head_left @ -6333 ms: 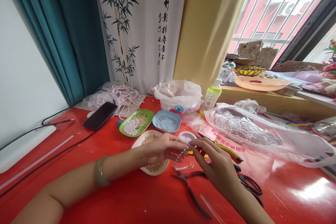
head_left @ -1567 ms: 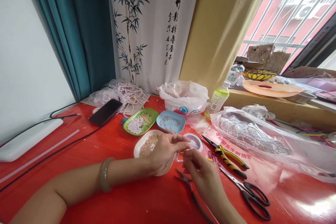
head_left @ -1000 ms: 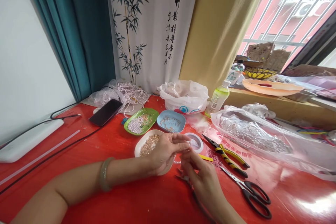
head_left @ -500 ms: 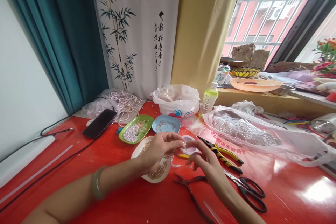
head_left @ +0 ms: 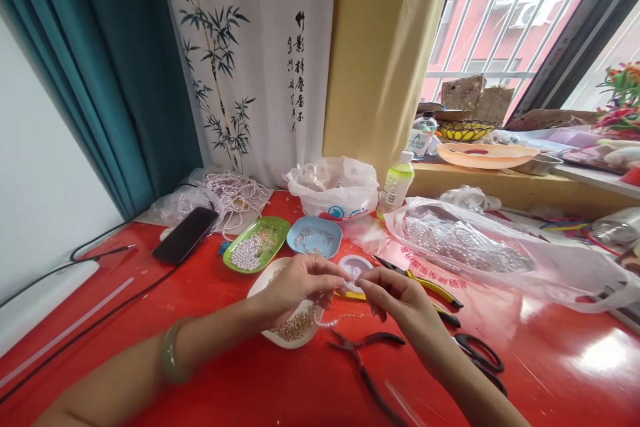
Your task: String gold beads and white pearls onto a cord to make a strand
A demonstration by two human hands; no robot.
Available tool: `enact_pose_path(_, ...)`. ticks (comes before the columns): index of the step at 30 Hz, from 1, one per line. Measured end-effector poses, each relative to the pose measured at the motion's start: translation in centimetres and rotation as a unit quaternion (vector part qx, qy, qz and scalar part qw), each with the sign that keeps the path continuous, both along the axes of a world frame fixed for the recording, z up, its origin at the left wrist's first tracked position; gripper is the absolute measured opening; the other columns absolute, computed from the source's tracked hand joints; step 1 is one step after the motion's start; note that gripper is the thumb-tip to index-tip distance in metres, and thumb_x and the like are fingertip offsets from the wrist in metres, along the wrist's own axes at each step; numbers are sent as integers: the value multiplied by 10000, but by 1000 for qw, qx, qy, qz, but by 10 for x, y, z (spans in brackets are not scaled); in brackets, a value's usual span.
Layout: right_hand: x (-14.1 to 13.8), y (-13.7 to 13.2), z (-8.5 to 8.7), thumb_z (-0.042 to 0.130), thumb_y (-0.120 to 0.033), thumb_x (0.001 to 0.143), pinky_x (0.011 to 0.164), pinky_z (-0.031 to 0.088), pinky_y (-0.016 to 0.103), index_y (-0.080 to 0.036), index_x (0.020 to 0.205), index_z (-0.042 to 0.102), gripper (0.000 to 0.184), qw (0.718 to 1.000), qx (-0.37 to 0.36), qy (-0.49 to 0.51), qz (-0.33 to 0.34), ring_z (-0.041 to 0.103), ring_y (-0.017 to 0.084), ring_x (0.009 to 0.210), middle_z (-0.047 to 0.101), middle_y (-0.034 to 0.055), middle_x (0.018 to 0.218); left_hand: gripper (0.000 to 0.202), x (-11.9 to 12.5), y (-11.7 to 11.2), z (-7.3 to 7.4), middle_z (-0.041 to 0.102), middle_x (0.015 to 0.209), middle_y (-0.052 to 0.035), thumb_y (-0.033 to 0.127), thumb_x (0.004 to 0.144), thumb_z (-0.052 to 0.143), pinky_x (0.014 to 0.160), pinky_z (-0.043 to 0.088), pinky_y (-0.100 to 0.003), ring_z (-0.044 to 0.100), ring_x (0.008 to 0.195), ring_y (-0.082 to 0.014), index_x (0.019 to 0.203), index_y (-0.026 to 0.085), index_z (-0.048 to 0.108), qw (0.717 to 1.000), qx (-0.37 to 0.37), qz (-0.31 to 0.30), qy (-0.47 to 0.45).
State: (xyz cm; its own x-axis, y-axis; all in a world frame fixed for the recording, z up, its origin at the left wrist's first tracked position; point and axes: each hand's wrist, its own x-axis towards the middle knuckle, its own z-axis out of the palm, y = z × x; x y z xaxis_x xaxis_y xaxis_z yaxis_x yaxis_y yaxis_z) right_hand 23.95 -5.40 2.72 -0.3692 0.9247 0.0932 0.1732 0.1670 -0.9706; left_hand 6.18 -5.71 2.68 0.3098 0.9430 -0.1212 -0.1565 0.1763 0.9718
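Observation:
Thumb and forefinger of my left hand (head_left: 300,288) are pinched together over the white dish (head_left: 260,285) of gold beads. A short strand of pearly beads (head_left: 327,324) hangs from under that hand, ending in a thin gold-coloured chain. Close by, my right hand (head_left: 400,293) also pinches, its fingertips almost meeting the left ones. What lies between the right fingertips is too small to make out. Just behind the fingertips stands a small round white container (head_left: 356,265) with yellow at its front. Dark-handled pliers (head_left: 359,349) lie on the red table below the hands.
Behind sit a green dish (head_left: 283,230) of pearly beads and a blue dish (head_left: 327,250) of small pieces. Yellow-black pliers (head_left: 435,290) and scissors (head_left: 480,352), partly covered by my right arm, lie rightward. A phone (head_left: 186,235), plastic bags (head_left: 333,203) and a bottle (head_left: 397,187) stand around.
My right hand has turned and its fingers have closed into a pinch beside the left fingertips. The bead strand hangs slightly further left and lower. The view has shifted a little.

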Motion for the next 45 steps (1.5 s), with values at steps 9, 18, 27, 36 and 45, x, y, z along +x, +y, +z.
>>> enact_pose_path(9, 1, -1, 0, 497, -350, 798, 462, 316, 208, -166, 703, 570, 219, 994, 88, -65, -25, 375, 93, 513, 473, -16, 600, 181, -1, 1, -2, 626, 635, -29, 167, 622, 647, 436, 344, -196, 471, 429, -56, 793, 114, 675, 996, -59, -63, 9)
enact_pose_path(18, 2, 0, 0, 509, -340, 787, 456, 348, 211, -176, 686, 592, 210, 990, 112, -72, -51, 419, 104, 514, 516, -2, 591, 180, -3, 2, -4, 659, 686, -61, 210, 685, 567, 416, 366, -192, 476, 465, -76, 816, 118, 649, 991, -94, -93, -35)
enact_pose_path(27, 0, 0, 0, 514, -345, 776, 467, 345, 217, -175, 681, 603, 215, 989, 110, -80, -59, 434, 109, 519, 517, -7, 581, 200, -4, 4, -6, 648, 628, -41, 269, 650, 659, 405, 347, -189, 473, 418, -62, 758, 111, 602, 988, -107, -108, -21)
enact_pose_path(36, 0, -3, -3, 510, -334, 778, 437, 326, 215, -176, 655, 594, 217, 988, 120, -81, -54, 416, 106, 489, 506, -6, 546, 124, -5, 4, -7, 634, 612, -28, 208, 641, 606, 375, 360, -201, 499, 407, -88, 719, 129, 553, 980, -135, -131, -58)
enact_pose_path(45, -3, -3, -5, 494, -330, 791, 459, 342, 226, -179, 671, 596, 218, 987, 130, -81, -43, 437, 117, 507, 527, 6, 567, 192, -5, 3, -5, 622, 535, -13, 217, 647, 581, 357, 330, -185, 492, 385, -94, 825, 149, 562, 981, -132, -137, -48)
